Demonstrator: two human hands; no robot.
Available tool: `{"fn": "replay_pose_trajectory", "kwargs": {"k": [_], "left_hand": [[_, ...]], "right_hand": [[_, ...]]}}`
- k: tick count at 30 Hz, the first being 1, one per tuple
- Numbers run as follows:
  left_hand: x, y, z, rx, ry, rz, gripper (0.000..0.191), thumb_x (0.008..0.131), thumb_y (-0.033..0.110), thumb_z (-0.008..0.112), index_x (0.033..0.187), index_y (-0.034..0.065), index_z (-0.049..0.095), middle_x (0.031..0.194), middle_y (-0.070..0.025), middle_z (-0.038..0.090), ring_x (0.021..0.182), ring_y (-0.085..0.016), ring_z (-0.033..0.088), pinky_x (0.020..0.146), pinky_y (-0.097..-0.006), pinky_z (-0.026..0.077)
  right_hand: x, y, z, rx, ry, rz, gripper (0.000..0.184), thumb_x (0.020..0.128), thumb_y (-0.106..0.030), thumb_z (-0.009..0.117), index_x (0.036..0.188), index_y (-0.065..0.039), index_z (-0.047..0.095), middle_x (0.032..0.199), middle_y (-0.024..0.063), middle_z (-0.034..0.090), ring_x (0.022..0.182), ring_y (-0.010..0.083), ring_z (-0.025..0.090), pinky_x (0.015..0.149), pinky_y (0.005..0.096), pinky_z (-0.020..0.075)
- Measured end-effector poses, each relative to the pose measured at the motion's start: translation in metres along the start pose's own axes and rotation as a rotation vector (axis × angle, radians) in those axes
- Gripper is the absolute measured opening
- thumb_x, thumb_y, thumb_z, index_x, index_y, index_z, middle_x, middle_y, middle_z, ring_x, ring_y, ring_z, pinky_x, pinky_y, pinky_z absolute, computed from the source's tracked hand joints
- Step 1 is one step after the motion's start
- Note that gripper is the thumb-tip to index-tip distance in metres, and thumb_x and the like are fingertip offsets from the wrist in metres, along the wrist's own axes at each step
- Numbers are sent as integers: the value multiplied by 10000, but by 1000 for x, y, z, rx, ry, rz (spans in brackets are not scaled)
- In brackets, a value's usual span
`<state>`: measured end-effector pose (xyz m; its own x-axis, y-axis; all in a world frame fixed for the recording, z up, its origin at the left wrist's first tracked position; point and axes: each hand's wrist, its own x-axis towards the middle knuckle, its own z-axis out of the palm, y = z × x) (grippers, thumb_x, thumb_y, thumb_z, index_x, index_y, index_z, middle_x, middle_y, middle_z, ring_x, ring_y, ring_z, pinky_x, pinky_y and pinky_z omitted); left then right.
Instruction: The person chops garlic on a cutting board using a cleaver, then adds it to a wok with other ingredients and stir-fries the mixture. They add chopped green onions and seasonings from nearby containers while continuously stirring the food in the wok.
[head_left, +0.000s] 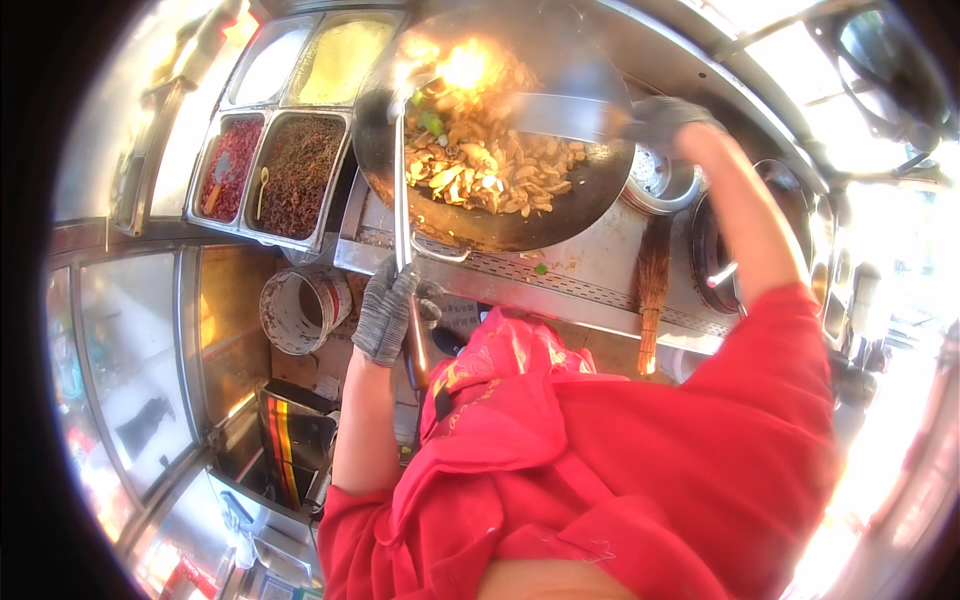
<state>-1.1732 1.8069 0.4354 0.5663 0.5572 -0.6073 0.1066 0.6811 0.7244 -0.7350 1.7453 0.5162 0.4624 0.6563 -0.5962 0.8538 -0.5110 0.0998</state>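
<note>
A big dark wok holds sliced, browned food with some green pieces, and a bright orange glow lies over its upper left. My left hand, in a grey knit glove, grips the dark handle of a long metal utensil whose far end reaches into the wok. My right hand, also gloved and blurred by motion, is at the wok's right rim, closed around the end of a wide metal blade, perhaps a spatula, which extends over the food. The grip itself is partly hidden.
Metal trays of dark crumbly and reddish food stand left of the wok, with yellow and white contents behind. A straw brush lies over the counter's front edge. Metal bowls sit to the right. Below left is a stained bucket.
</note>
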Motion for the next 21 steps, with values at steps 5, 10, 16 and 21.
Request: {"fn": "replay_pose_trajectory", "kwargs": {"k": [5, 10, 16, 21], "left_hand": [[12, -12, 5, 201, 162, -141, 241, 993, 245, 504, 1188, 138, 412, 681, -32, 494, 405, -151, 491, 327, -310, 426], [11, -20, 30, 114, 157, -179, 198, 1005, 281, 486, 1090, 124, 401, 601, -28, 441, 373, -152, 439, 317, -319, 399], [-14, -6, 23, 249, 205, -47, 183, 985, 210, 524, 1106, 106, 435, 653, -1, 448, 388, -101, 413, 329, -252, 365], [7, 5, 32, 292, 252, -17, 312, 983, 179, 508, 1280, 147, 419, 634, 3, 437, 386, -104, 412, 329, -262, 367]], "right_hand": [[-20, 50, 27, -49, -328, -20, 501, 883, -563, 568, 1045, -113, 719, 863, 115, 695, 776, 220, 638, 807, 379, 501], [58, -68, 117, 335, 3, -404, 318, 931, -430, 527, 1117, -206, 657, 1067, 52, 675, 887, 249, 658, 804, 370, 523], [8, -53, 62, 182, 240, -203, 332, 892, -447, 541, 1076, -211, 686, 1030, 102, 702, 959, 284, 665, 819, 402, 514], [-17, 31, 18, 243, 72, 76, 505, 839, -518, 624, 1150, -124, 685, 1090, 132, 693, 1005, 275, 655, 862, 379, 488]]}}
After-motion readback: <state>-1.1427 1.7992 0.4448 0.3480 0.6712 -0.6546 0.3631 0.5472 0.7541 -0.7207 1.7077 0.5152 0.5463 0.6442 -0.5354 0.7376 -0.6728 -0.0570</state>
